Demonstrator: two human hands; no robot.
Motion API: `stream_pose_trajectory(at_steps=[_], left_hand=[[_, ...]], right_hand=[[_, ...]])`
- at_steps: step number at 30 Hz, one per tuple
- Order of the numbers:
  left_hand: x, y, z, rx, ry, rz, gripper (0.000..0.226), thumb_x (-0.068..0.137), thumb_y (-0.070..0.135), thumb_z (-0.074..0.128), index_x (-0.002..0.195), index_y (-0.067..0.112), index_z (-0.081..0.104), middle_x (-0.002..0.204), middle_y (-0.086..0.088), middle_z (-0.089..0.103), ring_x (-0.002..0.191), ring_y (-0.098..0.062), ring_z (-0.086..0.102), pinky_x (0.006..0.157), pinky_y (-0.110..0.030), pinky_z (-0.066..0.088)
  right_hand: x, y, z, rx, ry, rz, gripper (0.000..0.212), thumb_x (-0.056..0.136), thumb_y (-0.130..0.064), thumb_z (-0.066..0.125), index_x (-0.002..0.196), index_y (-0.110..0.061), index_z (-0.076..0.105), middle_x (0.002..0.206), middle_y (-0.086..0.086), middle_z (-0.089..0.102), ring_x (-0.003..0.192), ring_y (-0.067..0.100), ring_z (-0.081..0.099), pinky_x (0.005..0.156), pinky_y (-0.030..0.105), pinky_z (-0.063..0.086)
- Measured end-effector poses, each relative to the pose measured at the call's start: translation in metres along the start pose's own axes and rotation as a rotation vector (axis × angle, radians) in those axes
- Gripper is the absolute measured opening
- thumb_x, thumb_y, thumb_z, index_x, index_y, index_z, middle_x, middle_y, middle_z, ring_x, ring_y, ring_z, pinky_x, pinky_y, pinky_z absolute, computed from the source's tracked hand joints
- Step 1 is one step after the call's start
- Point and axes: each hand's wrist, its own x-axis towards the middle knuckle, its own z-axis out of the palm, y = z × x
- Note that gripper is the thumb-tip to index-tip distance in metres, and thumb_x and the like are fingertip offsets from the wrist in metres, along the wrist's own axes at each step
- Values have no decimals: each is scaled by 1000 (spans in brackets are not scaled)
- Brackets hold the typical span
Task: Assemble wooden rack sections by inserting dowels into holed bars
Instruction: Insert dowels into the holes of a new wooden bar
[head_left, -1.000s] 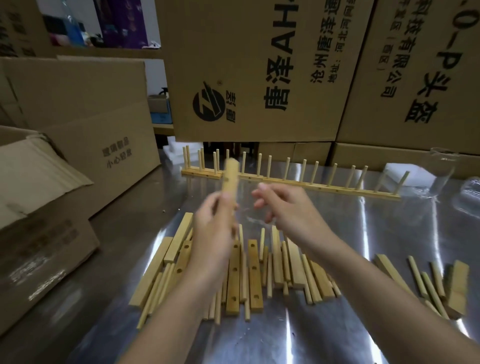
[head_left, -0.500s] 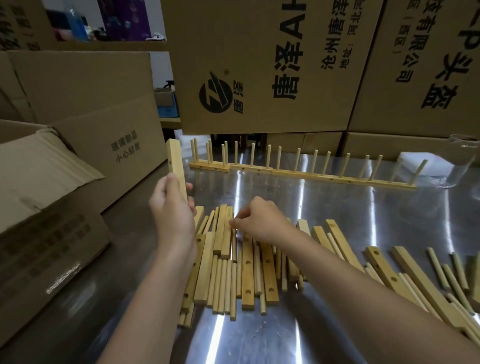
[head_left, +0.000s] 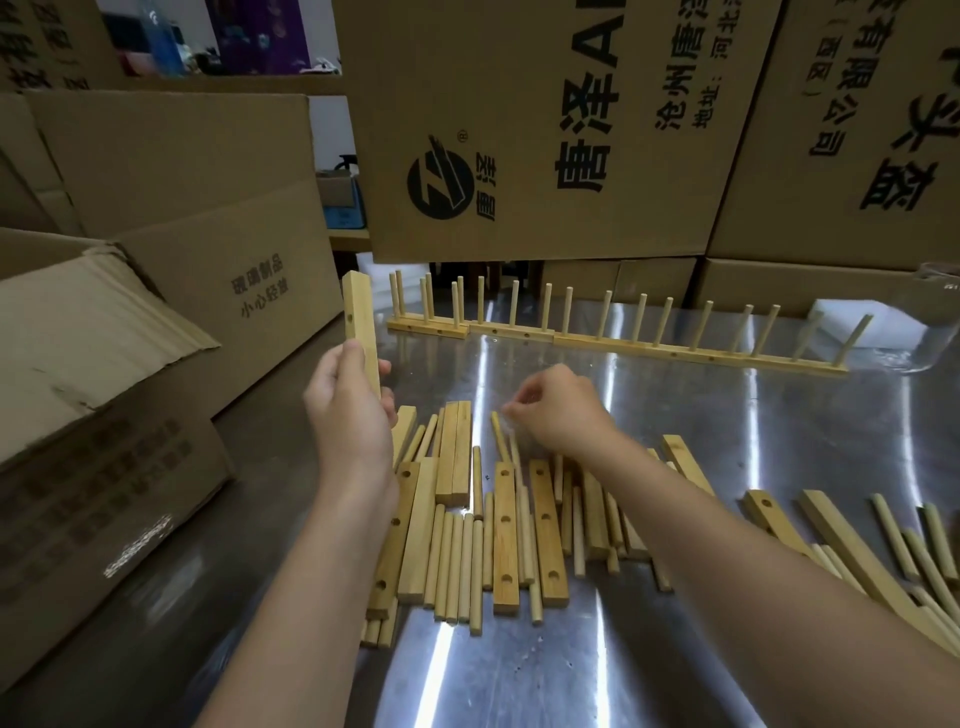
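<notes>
Left of the pile stand cardboard boxes. Above the pile's left edge we see the left hand gripping one holed bar upright, off the table. The pile itself, bars and dowels mixed, lies flat on the metal. Over its far middle the right hand curls its fingers at the top end of a dowel. The fingertips are blurred, so we cannot tell if they pinch it. Behind the pile stands a row of finished racks.
</notes>
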Motion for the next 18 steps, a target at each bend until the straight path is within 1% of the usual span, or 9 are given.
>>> stream_pose_trajectory(at_steps=[2, 4, 6, 10, 12, 14, 16, 18], left_hand=[[2, 1, -1, -8, -1, -5, 28, 111, 39, 48, 112, 25, 72, 91, 5, 60, 67, -6, 47, 58, -20, 41], [2, 1, -2, -7, -6, -9, 27, 111, 38, 48, 111, 25, 72, 91, 5, 61, 66, -6, 47, 58, -20, 41], [1, 0, -1, -5, -10, -15, 27, 111, 38, 48, 113, 25, 72, 91, 5, 61, 67, -6, 48, 57, -19, 41], [0, 0, 0, -3, -29, -27, 27, 111, 40, 50, 114, 26, 72, 90, 6, 60, 69, -6, 49, 57, -18, 42], [0, 1, 0, -9, -28, -30, 26, 110, 39, 50, 115, 26, 72, 91, 6, 60, 70, -6, 49, 57, -18, 42], [-1, 1, 0, -13, -31, -34, 26, 111, 38, 50, 116, 25, 72, 91, 5, 59, 70, -7, 48, 57, -18, 42], [0, 0, 0, -11, -35, -37, 26, 111, 38, 50, 117, 24, 72, 91, 5, 59, 70, -7, 48, 56, -18, 42], [0, -1, -1, -8, -40, -42, 27, 110, 37, 50, 117, 24, 72, 92, 5, 60, 68, -6, 49, 55, -17, 42]], right_hand=[[2, 7, -7, -36, -52, 45, 16, 98, -37, 74, 100, -21, 75, 94, -4, 75, 86, 13, 72, 87, 42, 63], [3, 9, -11, -78, -119, 65, 18, 97, -37, 75, 95, -19, 76, 86, -1, 77, 83, 14, 75, 87, 43, 63], [6, 6, -12, -102, -142, 63, 21, 96, -37, 77, 90, -17, 76, 83, 0, 77, 82, 15, 75, 87, 44, 63], [12, -2, -11, -135, -177, 58, 27, 90, -40, 81, 87, -13, 78, 83, 4, 78, 84, 21, 76, 85, 44, 63], [15, -2, -9, -158, -217, 61, 29, 89, -39, 83, 88, -11, 77, 86, 7, 78, 87, 23, 76, 85, 43, 63], [19, -2, -8, -172, -221, 67, 26, 90, -35, 83, 92, -10, 76, 86, 6, 77, 86, 21, 76, 84, 40, 63], [24, -1, -10, -181, -211, 79, 24, 90, -32, 84, 94, -11, 74, 85, 4, 77, 82, 17, 74, 78, 35, 62], [26, -1, -12, -188, -224, 95, 25, 89, -31, 85, 94, -9, 75, 85, 4, 78, 80, 15, 74, 68, 28, 56]])
